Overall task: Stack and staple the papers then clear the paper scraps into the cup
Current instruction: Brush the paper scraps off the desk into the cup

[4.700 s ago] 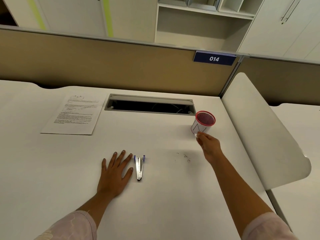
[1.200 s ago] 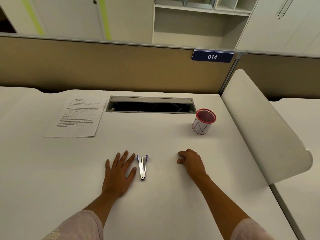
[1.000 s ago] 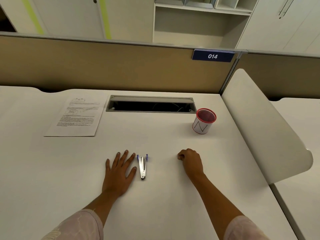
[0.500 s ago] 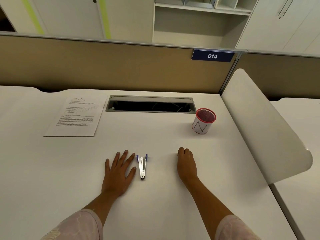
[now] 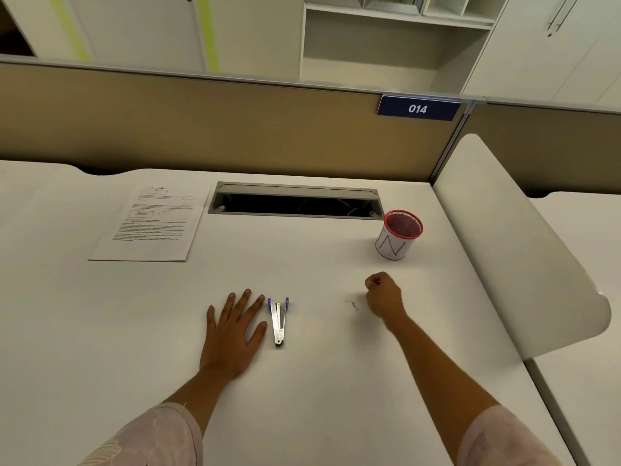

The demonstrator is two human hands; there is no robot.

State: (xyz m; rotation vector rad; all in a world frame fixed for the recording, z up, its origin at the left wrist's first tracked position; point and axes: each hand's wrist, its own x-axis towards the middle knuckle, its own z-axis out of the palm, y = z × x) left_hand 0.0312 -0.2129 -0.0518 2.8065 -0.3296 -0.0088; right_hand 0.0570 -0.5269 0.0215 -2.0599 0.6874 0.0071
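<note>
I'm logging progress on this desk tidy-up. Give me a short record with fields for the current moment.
left hand: flat on desk, fingers spread
right hand: fingers curled, contents not visible
stapler: lying on desk beside left hand
papers: flat, far left of desk, untouched
scraps: small bits on desk, left of right hand
cup: upright, beyond right hand

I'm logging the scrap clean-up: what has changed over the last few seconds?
The right hand left the cup, came back toward the person, lay flat, then curled into a fist; whether it holds anything is unclear. Small scraps lie left of it. The left hand, stapler, papers and cup stayed put.
</note>
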